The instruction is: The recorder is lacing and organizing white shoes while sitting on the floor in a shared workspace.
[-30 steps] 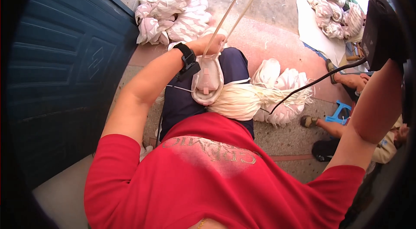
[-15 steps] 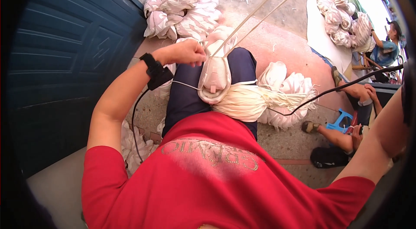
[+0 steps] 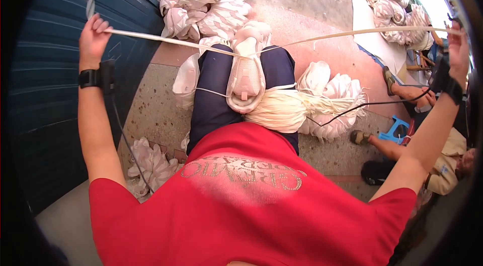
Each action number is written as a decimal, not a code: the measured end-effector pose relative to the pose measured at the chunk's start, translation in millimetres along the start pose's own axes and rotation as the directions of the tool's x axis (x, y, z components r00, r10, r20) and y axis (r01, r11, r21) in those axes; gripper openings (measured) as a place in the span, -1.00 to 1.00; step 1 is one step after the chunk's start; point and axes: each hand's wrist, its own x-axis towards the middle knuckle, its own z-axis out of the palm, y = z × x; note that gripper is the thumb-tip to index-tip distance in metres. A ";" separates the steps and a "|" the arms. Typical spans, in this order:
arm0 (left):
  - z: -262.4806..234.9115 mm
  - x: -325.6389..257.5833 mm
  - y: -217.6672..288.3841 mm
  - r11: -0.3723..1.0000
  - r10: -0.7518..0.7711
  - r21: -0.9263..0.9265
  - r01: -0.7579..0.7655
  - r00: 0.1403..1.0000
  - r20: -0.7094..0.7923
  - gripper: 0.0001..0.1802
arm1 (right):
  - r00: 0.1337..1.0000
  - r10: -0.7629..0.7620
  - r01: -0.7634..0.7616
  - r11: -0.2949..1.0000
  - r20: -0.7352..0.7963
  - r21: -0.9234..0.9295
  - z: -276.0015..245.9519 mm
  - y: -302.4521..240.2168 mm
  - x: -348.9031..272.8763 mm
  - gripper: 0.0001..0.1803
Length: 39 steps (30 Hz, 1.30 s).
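Observation:
A pale pink and white shoe upper (image 3: 246, 85) rests on my lap between my thighs. A long cream shoelace (image 3: 166, 40) passes through it and stretches out to both sides. At the far left my left hand (image 3: 94, 39) is closed on one side of the lace, with its loose end sticking up above the fingers. Out at the right edge, my right hand (image 3: 458, 52) grips the other side; its fingers are partly dim at the rim. Across my right thigh lies a thick bundle of cream shoelaces (image 3: 276, 110), held by a white band.
A dark blue panelled door (image 3: 55, 80) stands close on my left. Heaps of shoe uppers (image 3: 211, 2) lie on the floor ahead, with more uppers (image 3: 332, 100) beside my right leg. A blue plastic stool (image 3: 395, 130) and seated people are at the right.
My left hand has moved from beside the shoe upper out to the far left, now with the lace. My right hand has come into view at the right; the lace now spreads sideways.

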 end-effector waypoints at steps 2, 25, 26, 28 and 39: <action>-40.0 -24.9 26.6 0.998 0.059 0.018 -0.057 0.894 -0.444 -0.82 | 0.994 0.109 -0.106 0.990 0.020 -0.097 -20.1 74.7 -56.5 -0.71; 126.1 -70.0 -265.9 0.482 -0.332 0.866 0.133 0.942 0.040 -0.78 | 0.646 0.244 0.472 0.617 0.723 -0.630 251.5 278.7 -399.5 -0.80; 125.9 -71.6 -264.8 0.482 -0.331 0.866 0.135 0.943 0.037 -0.78 | 0.644 0.244 0.472 0.619 0.725 -0.628 252.5 278.2 -399.7 -0.80; 125.7 -75.4 -263.0 0.490 -0.337 0.848 0.202 0.941 -0.030 -0.77 | 0.630 0.260 0.504 0.580 0.731 -0.640 254.9 275.2 -400.3 -0.82; 114.2 -79.6 -275.6 0.284 -0.080 0.954 -0.096 0.989 0.123 -0.73 | 0.499 0.480 0.534 0.485 0.721 -0.693 266.0 271.7 -390.1 -0.82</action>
